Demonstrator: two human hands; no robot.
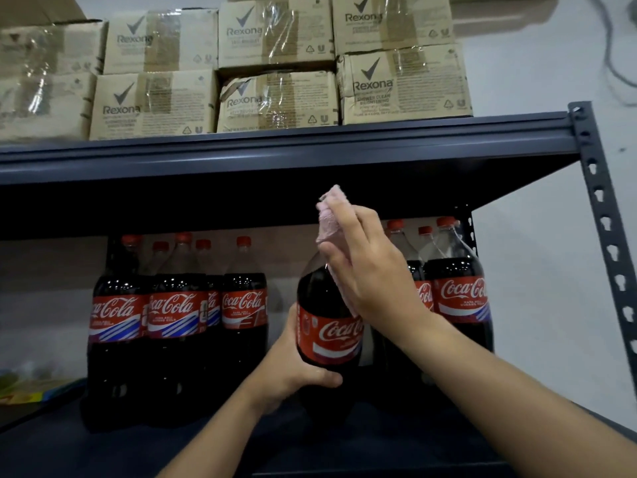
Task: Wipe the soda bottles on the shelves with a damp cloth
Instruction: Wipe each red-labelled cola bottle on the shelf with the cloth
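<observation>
A large cola bottle (329,326) with a red label is lifted off the shelf in the middle of the head view. My left hand (296,370) grips its lower body from the left. My right hand (365,267) holds a pink cloth (329,219) wrapped over the bottle's neck and shoulder, hiding the cap. Several more cola bottles stand on the dark shelf, a group on the left (175,326) and a group on the right (458,294).
The dark metal shelf board above (275,150) carries stacked cardboard boxes (275,63). A perforated metal upright (606,236) stands at the right, with a white wall behind. Colourful packets (27,388) lie at the far left.
</observation>
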